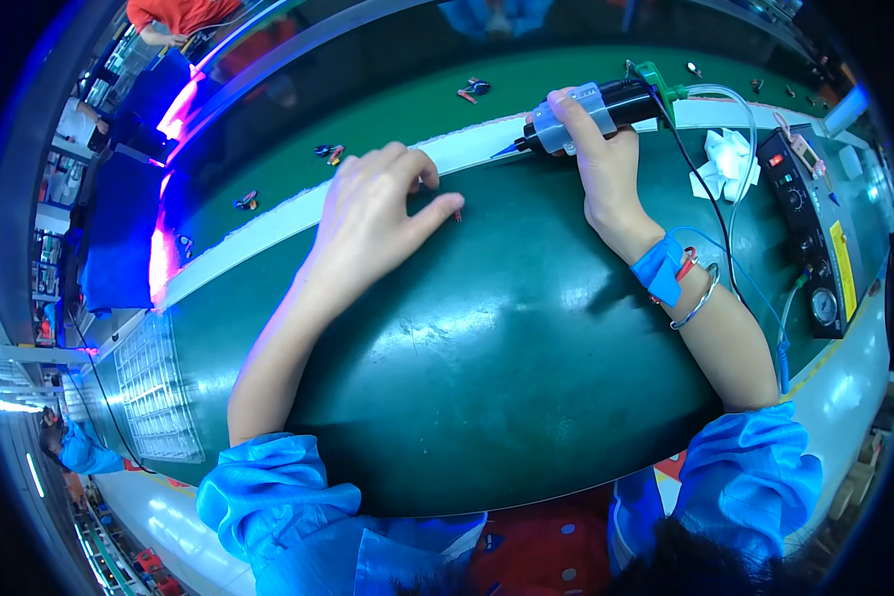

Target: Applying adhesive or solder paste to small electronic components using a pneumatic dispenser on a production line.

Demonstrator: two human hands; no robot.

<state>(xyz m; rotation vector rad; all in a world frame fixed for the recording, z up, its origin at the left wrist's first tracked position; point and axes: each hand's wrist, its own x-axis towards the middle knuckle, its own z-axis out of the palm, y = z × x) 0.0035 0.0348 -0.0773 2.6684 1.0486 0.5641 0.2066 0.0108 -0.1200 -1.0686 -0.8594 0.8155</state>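
My right hand (611, 174) is wrapped round a glue dispensing syringe (588, 107), a clear and black barrel. Its blue tapered tip (507, 151) points left, over the pale strip along the far edge of the green worktop. A green fitting (658, 87) at its back end joins a clear hose. To the left, my left hand (372, 199) hovers above the worktop with curled fingers, the thumb apart from the index finger. A tiny red piece (458, 215) shows just below that thumb tip; whether it touches the thumb is unclear.
Beyond the pale strip (288, 204), small wired parts (474, 87) lie spaced along a green surface. At the right stand crumpled white tissue (725, 164) and a black dispenser controller (813, 233) with a gauge. Clear plastic trays (154, 387) lie left. A blue wrist strap (658, 268) trails a cord.
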